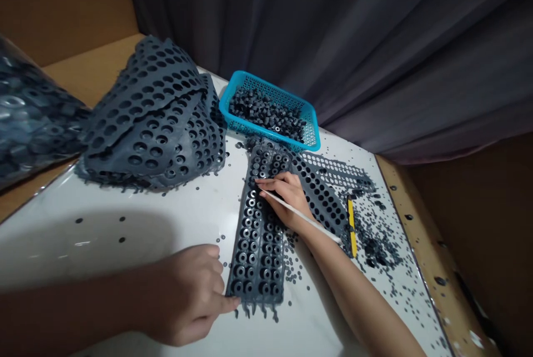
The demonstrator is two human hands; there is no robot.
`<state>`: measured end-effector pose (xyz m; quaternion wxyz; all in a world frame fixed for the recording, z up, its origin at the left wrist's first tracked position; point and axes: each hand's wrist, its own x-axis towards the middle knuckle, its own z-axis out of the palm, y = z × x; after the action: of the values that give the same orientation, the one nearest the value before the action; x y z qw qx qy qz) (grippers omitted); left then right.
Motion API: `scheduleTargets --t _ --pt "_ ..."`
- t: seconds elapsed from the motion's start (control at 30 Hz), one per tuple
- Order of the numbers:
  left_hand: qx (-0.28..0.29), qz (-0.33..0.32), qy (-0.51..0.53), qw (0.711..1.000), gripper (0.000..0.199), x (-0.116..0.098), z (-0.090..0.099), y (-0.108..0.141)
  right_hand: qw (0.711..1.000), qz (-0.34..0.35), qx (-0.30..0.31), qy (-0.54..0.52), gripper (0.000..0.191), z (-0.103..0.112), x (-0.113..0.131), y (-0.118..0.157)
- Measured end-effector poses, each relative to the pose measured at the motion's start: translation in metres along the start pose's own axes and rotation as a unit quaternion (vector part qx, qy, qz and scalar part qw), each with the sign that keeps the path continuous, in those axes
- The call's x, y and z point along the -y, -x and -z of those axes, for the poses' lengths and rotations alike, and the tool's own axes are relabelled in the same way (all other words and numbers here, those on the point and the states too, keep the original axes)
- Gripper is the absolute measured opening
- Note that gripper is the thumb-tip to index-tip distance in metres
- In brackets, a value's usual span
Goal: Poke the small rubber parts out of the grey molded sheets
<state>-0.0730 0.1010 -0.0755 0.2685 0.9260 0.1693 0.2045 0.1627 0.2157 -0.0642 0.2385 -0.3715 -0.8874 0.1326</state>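
A dark grey rubber sheet [254, 246] lies lengthwise on the white table, with rows of round cups holding ring-shaped rubber pieces. My right hand [287, 196] rests over its upper part, closed around a thin white stick [300, 214]. The stick's tip meets the sheet near the fingertips; its other end lies back along my forearm. My left hand [191, 290] is at the sheet's near left corner, most fingers curled, one fingertip pressing that corner. Small dark discs are scattered right of the sheet.
A blue basket [310, 115] of small rubber pieces stands behind. Left are piled perforated rubber sheets [154, 118] and a clear bag [33, 112] of pieces. Right lie another perforated sheet [320, 190], a yellow-handled tool [352, 226] and scraps. A dark curtain [291, 18] hangs behind.
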Motion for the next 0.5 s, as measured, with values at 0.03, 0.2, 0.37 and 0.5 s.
scheduleTargets --t 0.03,0.2,0.37,0.5 --pt "0.0 0.002 -0.001 1.0 0.022 0.0 0.0 0.0 1.0 0.001 -0.001 0.002 0.009 0.0 -0.001 -0.001" --pt "-0.005 0.005 -0.003 1.0 0.024 -0.001 0.001 0.0 1.0 -0.005 -0.01 0.01 0.011 -0.001 -0.004 -0.009" --pt "-0.001 -0.001 -0.006 1.0 0.027 0.0 0.0 0.0 0.999 -0.026 -0.038 0.008 0.01 0.002 -0.005 -0.013" --pt "-0.004 -0.002 -0.026 1.0 0.025 0.0 0.0 0.001 1.0 -0.02 -0.009 -0.022 0.008 0.004 -0.002 -0.01"
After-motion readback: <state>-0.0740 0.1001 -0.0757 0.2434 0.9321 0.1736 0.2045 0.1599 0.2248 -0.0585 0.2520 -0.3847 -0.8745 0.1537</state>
